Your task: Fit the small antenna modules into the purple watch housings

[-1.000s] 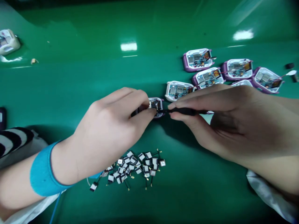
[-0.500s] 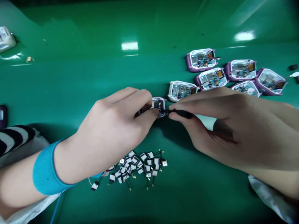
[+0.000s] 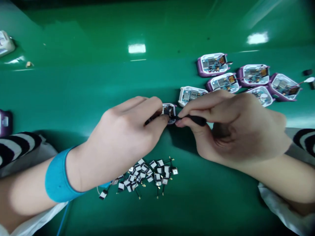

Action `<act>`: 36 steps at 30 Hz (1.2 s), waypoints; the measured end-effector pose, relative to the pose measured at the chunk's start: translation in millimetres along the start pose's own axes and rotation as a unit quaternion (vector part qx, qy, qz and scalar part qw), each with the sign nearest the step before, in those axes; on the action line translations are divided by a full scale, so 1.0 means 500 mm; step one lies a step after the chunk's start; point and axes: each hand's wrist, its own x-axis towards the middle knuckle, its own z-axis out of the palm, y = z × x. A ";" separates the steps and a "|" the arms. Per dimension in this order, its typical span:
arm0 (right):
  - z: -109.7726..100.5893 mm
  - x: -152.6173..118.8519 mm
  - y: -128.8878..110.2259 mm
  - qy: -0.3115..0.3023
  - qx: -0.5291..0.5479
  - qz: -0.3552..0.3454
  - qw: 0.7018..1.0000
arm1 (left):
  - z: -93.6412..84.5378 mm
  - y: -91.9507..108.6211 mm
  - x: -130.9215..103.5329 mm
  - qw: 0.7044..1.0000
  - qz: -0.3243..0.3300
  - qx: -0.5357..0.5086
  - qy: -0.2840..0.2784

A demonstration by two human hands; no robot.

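My left hand (image 3: 130, 134), with a blue band (image 3: 59, 177) round its wrist, is closed on a small purple-edged device case (image 3: 169, 108); the fingers and thumb cover its left part. Dark parts show inside the case. In a pinch, my right hand (image 3: 228, 127) holds a thin black tool (image 3: 197, 120) from the right side. The tip of the tool reaches the right part of the case near my left thumb; its exact contact point is too small to make out.
Several open cases with circuit boards, one white (image 3: 190, 95) and others purple (image 3: 213, 65), lie at upper right. Nearer me is a pile of small black-and-white parts with leads (image 3: 157, 177). A dark purple case (image 3: 5, 123) and a white one (image 3: 5, 43) sit far left.
My right wrist and the back of my right hand have turned, and its fingers look more curled round the tool. My left hand and the case appear slightly farther right.
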 end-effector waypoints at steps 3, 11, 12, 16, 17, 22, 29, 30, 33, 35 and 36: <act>0.005 -0.004 0.007 0.020 0.018 -0.024 0.999 | 0.002 0.000 -0.002 1.000 -0.005 -0.004 0.006; 0.010 0.004 0.003 -0.003 0.029 -0.039 0.999 | 0.005 0.000 -0.003 1.000 -0.008 0.006 0.009; 0.010 0.004 0.003 0.001 0.030 -0.045 0.999 | 0.004 0.000 -0.002 1.000 -0.007 0.008 0.010; 0.014 0.000 0.010 0.014 0.016 -0.044 0.999 | 0.005 0.001 -0.003 1.000 -0.006 0.015 0.006; 0.016 -0.001 0.012 0.020 0.019 -0.051 0.998 | 0.005 0.001 -0.004 1.000 -0.005 0.016 0.005; 0.026 -0.002 0.015 0.065 0.071 -0.077 0.992 | 0.007 0.000 -0.006 1.000 -0.005 0.013 -0.011; 0.011 -0.003 0.019 0.182 0.184 0.055 0.964 | 0.007 -0.005 -0.005 1.000 0.004 -0.004 -0.021; 0.008 -0.006 0.022 0.208 0.178 0.052 0.960 | 0.007 -0.006 -0.006 1.000 0.005 -0.003 -0.020; 0.002 -0.014 0.029 0.228 0.133 0.074 0.962 | 0.007 -0.005 -0.007 1.000 0.005 -0.007 -0.019; 0.000 -0.017 0.030 0.227 0.116 0.099 0.962 | 0.008 -0.003 -0.009 1.000 0.002 -0.010 -0.014; -0.001 -0.017 0.030 0.237 0.117 0.083 0.961 | 0.009 -0.003 -0.009 1.000 0.001 -0.010 -0.012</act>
